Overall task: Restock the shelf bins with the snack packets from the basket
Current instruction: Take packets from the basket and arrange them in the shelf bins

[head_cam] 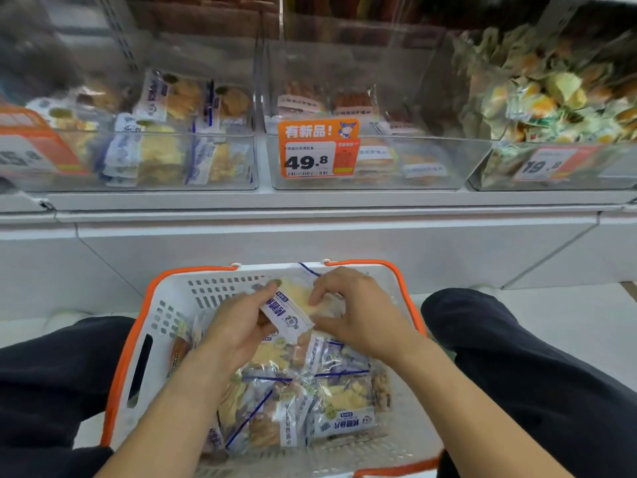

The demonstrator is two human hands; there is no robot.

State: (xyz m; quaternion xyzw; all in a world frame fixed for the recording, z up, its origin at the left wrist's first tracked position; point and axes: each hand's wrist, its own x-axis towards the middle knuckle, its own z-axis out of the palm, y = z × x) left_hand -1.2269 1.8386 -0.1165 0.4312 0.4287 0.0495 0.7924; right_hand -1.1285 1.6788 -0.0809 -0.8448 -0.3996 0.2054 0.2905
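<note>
Fingers of left hand curled round snack packet, thumb on top; right hand pinching same packet's far end, seemingly, though blur hides fingertips. Packet held just above heap in white basket between knees. Step: gathering stock from basket. Next move: lift, carry up to left shelf bin holding matching blue-white packets, drop in flat.
</note>
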